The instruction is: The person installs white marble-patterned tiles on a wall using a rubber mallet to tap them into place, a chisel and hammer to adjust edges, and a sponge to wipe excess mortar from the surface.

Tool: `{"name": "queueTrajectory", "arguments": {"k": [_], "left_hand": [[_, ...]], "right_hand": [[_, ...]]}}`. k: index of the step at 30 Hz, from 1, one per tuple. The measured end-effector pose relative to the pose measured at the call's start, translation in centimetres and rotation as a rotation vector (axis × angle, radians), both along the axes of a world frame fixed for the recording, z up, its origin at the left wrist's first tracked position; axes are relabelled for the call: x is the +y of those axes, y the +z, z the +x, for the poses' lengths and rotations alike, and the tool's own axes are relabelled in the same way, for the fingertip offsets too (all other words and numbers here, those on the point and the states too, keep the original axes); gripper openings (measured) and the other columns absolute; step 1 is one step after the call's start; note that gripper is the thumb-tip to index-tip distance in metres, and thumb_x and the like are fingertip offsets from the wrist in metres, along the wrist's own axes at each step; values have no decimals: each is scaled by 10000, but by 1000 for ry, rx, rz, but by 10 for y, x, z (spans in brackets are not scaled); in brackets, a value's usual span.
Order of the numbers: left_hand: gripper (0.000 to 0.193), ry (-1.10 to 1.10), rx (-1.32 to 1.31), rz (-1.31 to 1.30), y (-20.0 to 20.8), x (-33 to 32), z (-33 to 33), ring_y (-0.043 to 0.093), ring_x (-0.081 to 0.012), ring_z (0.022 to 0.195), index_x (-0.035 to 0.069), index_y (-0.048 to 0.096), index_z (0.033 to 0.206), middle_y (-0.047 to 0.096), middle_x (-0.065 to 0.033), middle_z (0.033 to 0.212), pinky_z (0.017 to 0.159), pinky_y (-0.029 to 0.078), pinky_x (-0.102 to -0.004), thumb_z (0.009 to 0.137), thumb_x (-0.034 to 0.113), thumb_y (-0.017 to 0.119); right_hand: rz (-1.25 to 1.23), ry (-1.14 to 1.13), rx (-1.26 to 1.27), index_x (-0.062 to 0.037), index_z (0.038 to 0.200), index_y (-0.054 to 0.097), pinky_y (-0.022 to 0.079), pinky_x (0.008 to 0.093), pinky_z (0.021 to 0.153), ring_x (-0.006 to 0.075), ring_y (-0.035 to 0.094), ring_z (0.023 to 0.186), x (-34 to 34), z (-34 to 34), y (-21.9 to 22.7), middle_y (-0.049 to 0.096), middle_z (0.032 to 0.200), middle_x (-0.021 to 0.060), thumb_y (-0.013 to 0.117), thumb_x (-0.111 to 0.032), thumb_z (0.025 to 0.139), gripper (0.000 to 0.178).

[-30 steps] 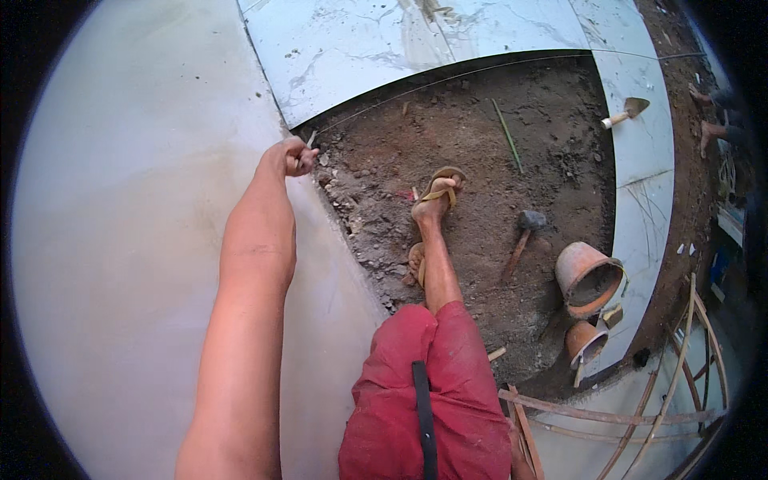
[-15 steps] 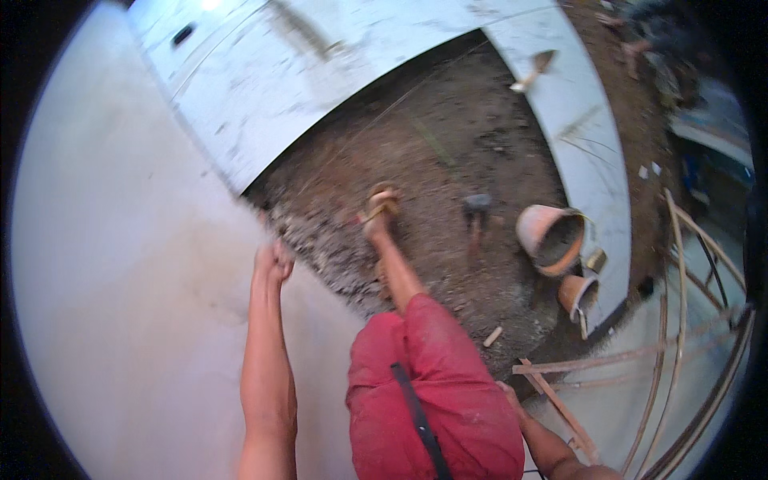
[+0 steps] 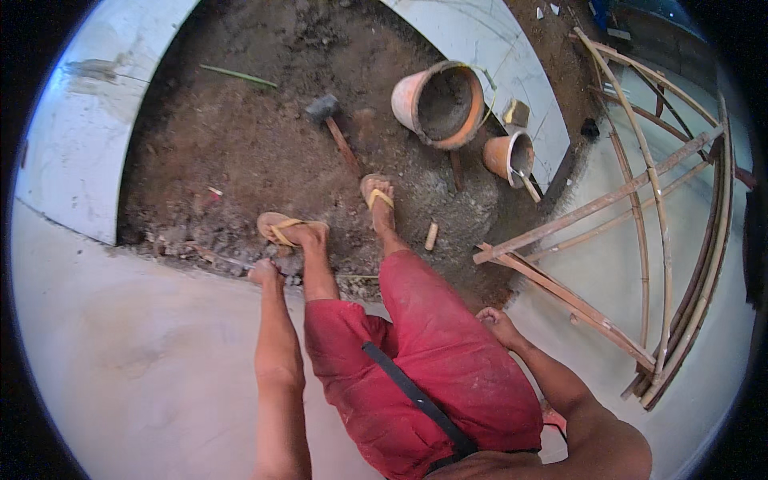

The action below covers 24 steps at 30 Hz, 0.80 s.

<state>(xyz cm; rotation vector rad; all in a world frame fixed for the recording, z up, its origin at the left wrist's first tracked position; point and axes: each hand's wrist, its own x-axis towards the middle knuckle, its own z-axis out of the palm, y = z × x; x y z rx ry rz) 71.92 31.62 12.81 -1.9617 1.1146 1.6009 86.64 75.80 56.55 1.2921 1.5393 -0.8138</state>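
My left hand is closed low beside the pale wall, at the edge of the dirt. A thin, stick-like thing runs left from its fingers; I cannot make out what it is. Beside my right thigh, my right hand hangs with its fingers curled in, and nothing shows in it. On the dirt ahead of my sandalled feet lies a mallet with a dark head and a wooden handle. To its right are a large orange bucket containing grey mortar and a small bucket with a handled tool in it.
White marbled tiles border the dirt bed on the left and at the far right. A yellowish block sits by the buckets. A short wooden piece and a green strip lie on the dirt. A bamboo-and-wood frame stands at right.
My view has swung right and down, so the buckets, mallet and wooden frame appear farther left. Both my feet now show on the dirt. My right hand has come out from behind my shorts.
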Motion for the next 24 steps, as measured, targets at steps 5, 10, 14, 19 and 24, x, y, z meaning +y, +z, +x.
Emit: {"name": "queueTrajectory", "arguments": {"k": [5, 10, 14, 19, 24], "left_hand": [[162, -8, -5, 112, -41, -4, 51, 492, -217, 495, 14, 437, 920, 494, -107, 624, 436, 415, -364, 892, 160, 502], [126, -686, -174, -192, -67, -37, 76, 541, -262, 532, -27, 494, 839, 547, -148, 683, 445, 441, -381, 810, 92, 525], [77, -801, -283, -274, -91, -33, 70, 573, -233, 582, -10, 551, 793, 584, -108, 739, 476, 444, -343, 783, 65, 535], [173, -1038, -144, -464, -105, -28, 65, 530, -176, 666, 12, 565, 927, 579, -61, 798, 555, 442, -336, 760, 55, 561], [343, -1321, 24, -705, -83, 105, -9, 550, -184, 814, -22, 491, 1093, 570, -98, 948, 749, 460, -322, 756, -26, 555]], "right_hand": [[14, 265, 15, -37, 975, 587, 472, 268, 686, 103, 572, 759, 65, 43, -72, 595, 838, 30, 504, -122, 922, 130], [-64, 283, 149, -45, 929, 594, 474, 331, 655, 177, 581, 696, 174, 28, -244, 606, 793, 72, 513, -149, 900, 135], [141, 343, 265, -18, 954, 613, 498, 405, 672, 308, 628, 725, 255, 7, -359, 653, 864, 162, 568, -219, 872, 221], [138, 481, 10, 14, 1029, 595, 511, 433, 748, 350, 651, 870, 246, 66, -457, 658, 958, 217, 639, -318, 807, 401], [389, 193, -138, 9, 1097, 562, 499, 458, 814, 356, 633, 962, 178, 98, -508, 653, 1000, 218, 683, -337, 758, 500]]}}
